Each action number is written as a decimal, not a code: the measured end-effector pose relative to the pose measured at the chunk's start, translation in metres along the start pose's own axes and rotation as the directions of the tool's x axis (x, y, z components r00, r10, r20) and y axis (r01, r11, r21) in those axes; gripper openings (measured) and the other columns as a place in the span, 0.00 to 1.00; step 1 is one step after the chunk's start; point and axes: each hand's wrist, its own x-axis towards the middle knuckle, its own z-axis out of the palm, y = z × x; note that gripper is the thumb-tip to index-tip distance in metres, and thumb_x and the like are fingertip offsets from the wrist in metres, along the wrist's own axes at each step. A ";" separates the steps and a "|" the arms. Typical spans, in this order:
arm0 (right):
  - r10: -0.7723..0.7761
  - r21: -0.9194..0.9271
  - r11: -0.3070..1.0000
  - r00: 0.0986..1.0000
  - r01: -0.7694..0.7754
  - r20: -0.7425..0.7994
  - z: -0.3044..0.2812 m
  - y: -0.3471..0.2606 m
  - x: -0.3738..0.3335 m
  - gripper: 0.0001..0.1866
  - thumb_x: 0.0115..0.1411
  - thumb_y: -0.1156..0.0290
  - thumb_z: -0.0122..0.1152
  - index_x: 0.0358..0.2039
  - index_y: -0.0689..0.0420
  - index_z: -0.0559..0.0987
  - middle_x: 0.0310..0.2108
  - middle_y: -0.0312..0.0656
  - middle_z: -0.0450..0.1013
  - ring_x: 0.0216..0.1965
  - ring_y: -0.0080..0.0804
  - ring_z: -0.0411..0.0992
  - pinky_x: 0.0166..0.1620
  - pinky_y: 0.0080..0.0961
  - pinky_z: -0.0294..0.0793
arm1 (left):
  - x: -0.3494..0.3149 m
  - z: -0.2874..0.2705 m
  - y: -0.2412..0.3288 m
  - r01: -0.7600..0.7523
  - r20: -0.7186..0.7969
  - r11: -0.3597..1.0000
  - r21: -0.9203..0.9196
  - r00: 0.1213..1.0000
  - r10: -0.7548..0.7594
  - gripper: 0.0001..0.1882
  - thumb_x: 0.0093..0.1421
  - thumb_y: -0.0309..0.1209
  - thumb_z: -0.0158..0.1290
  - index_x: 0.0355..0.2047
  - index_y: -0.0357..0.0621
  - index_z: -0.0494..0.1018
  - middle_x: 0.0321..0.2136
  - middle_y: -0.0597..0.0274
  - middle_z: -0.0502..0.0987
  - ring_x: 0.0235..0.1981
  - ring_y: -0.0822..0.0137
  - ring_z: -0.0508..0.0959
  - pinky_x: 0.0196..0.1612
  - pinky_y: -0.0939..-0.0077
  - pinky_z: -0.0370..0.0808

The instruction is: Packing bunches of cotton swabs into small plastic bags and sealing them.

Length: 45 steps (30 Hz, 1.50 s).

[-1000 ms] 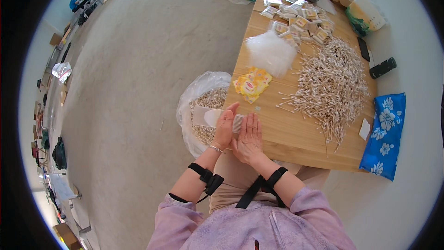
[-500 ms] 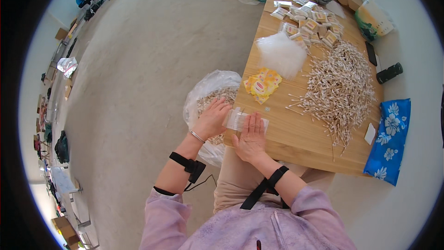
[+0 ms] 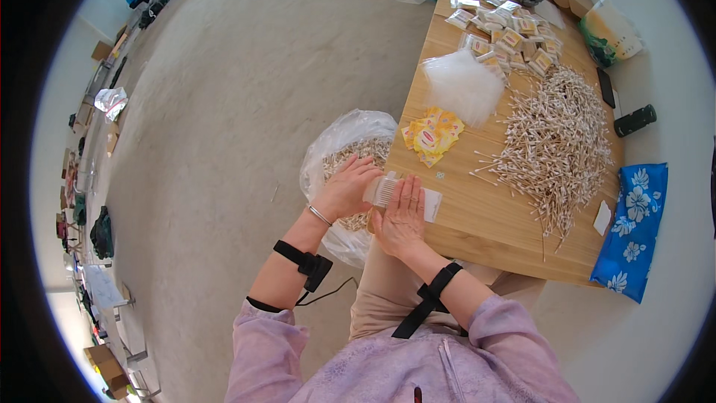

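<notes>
A small clear plastic packet of cotton swabs (image 3: 385,189) lies at the table's near left corner, its swabs lined up side by side. At the packet's left end my left hand (image 3: 346,188) is closed on it, just past the table edge. My right hand (image 3: 403,218) lies flat over the packet's right part with fingers straight, hiding what is under it. Beyond its fingers sticks out a whitish end piece (image 3: 432,206). Beneath my left hand, a clear bag (image 3: 317,163) full of loose swabs stands beside the table.
On the wooden table (image 3: 477,227) are yellow printed cards (image 3: 432,136), clear empty bags (image 3: 464,88), a heap of loose cotton swabs (image 3: 556,142) and several filled packets (image 3: 511,36). A blue flowered pouch (image 3: 634,231) and a black cylinder (image 3: 635,120) lie at the right side.
The view has shifted slightly, so the table appears farther right. My right hand has slid a little left along the packet, and a whitish end piece now shows past its fingers.
</notes>
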 end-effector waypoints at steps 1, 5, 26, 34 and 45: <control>-0.002 -0.001 1.000 1.000 0.002 0.000 0.001 -0.001 0.001 0.49 0.53 0.54 0.55 0.62 0.74 0.42 0.65 0.64 0.36 0.68 0.58 0.30 0.67 0.46 0.28 | 0.000 -0.001 0.000 0.001 -0.002 1.000 0.000 1.000 -0.001 0.37 0.37 0.30 0.67 0.51 0.44 0.68 0.52 0.58 0.70 0.61 0.60 0.61 0.67 0.61 0.48; -0.043 0.005 0.999 0.999 0.043 -0.005 0.005 -0.006 0.003 0.48 0.53 0.56 0.54 0.62 0.74 0.42 0.65 0.65 0.36 0.68 0.59 0.30 0.67 0.47 0.28 | 0.000 0.000 0.000 0.010 -0.001 1.000 -0.009 1.000 -0.010 0.37 0.38 0.32 0.66 0.51 0.45 0.67 0.52 0.58 0.70 0.61 0.60 0.60 0.67 0.60 0.47; -0.009 0.146 0.989 1.000 0.006 0.020 0.013 -0.031 0.019 0.51 0.51 0.58 0.53 0.63 0.72 0.34 0.65 0.66 0.30 0.67 0.60 0.25 0.67 0.46 0.25 | -0.012 0.041 -0.021 0.292 0.042 0.278 -0.915 0.754 -0.655 0.15 0.58 0.34 0.57 0.40 0.36 0.75 0.29 0.68 0.76 0.29 0.80 0.71 0.31 0.83 0.69; -0.014 0.179 0.984 0.997 0.001 0.072 0.011 -0.024 0.022 0.49 0.52 0.60 0.52 0.63 0.72 0.38 0.65 0.65 0.32 0.68 0.59 0.27 0.66 0.46 0.26 | -0.005 0.064 -0.023 0.245 -0.031 0.295 -0.924 0.720 -0.693 0.10 0.59 0.35 0.56 0.28 0.40 0.77 0.21 0.74 0.74 0.22 0.82 0.67 0.25 0.84 0.64; -0.025 -0.046 0.999 0.993 0.030 0.113 -0.004 0.002 0.011 0.50 0.58 0.43 0.47 0.63 0.73 0.42 0.66 0.60 0.34 0.68 0.54 0.27 0.66 0.45 0.26 | 0.000 0.068 -0.010 0.219 -0.051 0.273 -0.937 0.686 -0.726 0.17 0.65 0.40 0.47 0.30 0.38 0.76 0.24 0.71 0.75 0.25 0.80 0.69 0.29 0.82 0.67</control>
